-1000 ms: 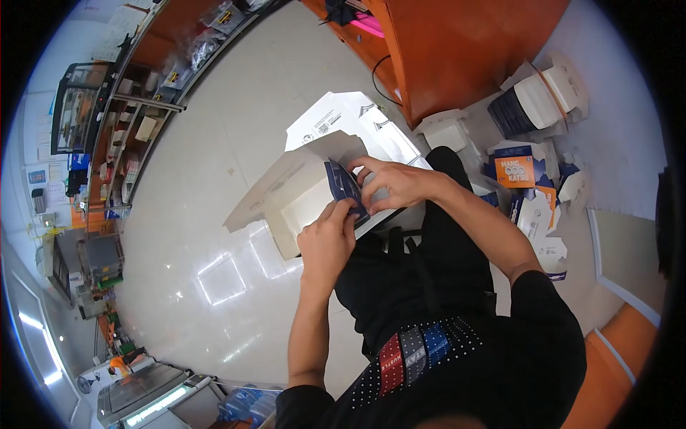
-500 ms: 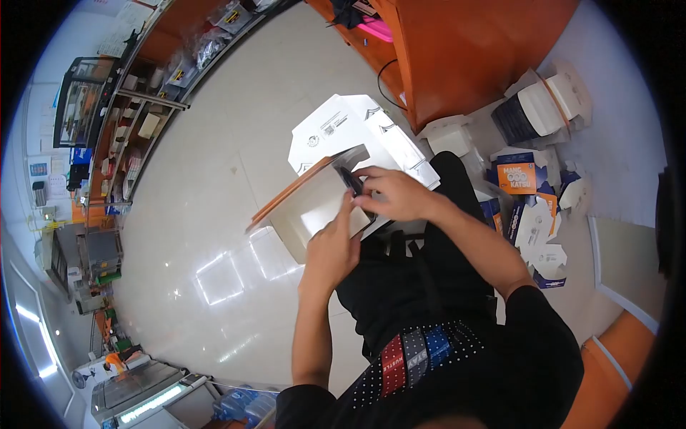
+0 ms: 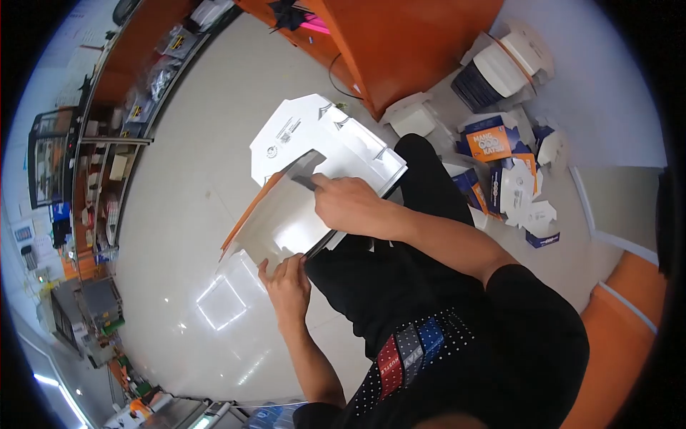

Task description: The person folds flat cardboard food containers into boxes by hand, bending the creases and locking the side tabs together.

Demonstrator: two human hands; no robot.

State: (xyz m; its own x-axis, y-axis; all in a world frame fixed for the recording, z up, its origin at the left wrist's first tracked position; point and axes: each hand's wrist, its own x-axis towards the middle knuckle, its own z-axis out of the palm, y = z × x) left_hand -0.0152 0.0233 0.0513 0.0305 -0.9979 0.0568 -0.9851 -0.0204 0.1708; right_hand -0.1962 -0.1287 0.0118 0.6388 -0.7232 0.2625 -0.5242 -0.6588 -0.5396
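Note:
A partly folded carton (image 3: 286,222), pale inside with an orange edge on its far panel, lies across my lap. My left hand (image 3: 287,287) has its bent fingers and thumb on the carton's near lower corner. Over the opposite end, my right hand (image 3: 349,206) is closed on a dark flap, its fingertips partly hidden. Beneath and beyond the carton are flat white carton blanks (image 3: 300,129) with small black print and notched edges.
Folded and loose cartons with orange and dark blue faces (image 3: 490,143) lie on the floor at the right. A bound carton stack (image 3: 493,75) is by the wall. An orange cabinet (image 3: 414,50) stands ahead, shelving (image 3: 114,139) at the left.
My hands have moved apart, the left down to the near corner, the right staying at the flap end. The carton looks flatter and more spread. The whole view has shifted.

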